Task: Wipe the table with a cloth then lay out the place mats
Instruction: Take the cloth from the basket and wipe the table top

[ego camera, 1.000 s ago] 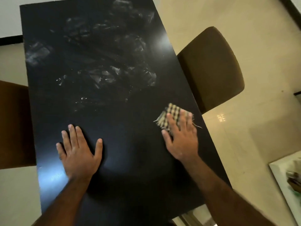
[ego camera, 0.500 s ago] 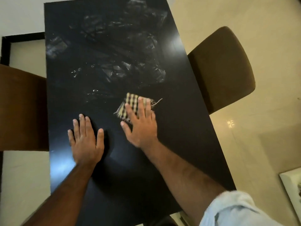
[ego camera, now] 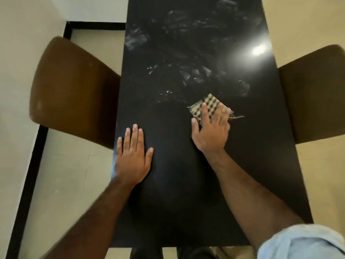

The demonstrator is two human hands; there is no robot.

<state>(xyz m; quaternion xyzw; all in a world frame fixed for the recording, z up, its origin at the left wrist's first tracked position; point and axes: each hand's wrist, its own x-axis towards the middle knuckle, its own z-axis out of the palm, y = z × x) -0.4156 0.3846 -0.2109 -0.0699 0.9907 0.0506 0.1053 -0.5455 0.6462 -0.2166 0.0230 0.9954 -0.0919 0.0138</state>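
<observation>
A long glossy black table (ego camera: 186,193) runs away from me. My right hand (ego camera: 211,131) presses a small folded checked cloth (ego camera: 207,104) flat against the tabletop, right of centre, with straight fingers covering its near half. Frayed threads stick out from the cloth on the right. My left hand (ego camera: 133,156) lies palm down on the table near its left edge, fingers straight and spread. Whitish smears and streaks (ego camera: 192,71) cover the far half of the table beyond the cloth. No place mats are in view.
A brown upholstered chair (ego camera: 74,90) stands against the table's left side and another (ego camera: 313,94) against its right side. Beige tiled floor surrounds the table, with a black border strip (ego camera: 33,159) on the left. A bright light reflection (ego camera: 258,49) sits on the far right tabletop.
My right hand slid the cloth from the table's right edge to the centre, then back rightward. My left hand stayed pressed on the table. The camera swung, bringing the left chair into view.
</observation>
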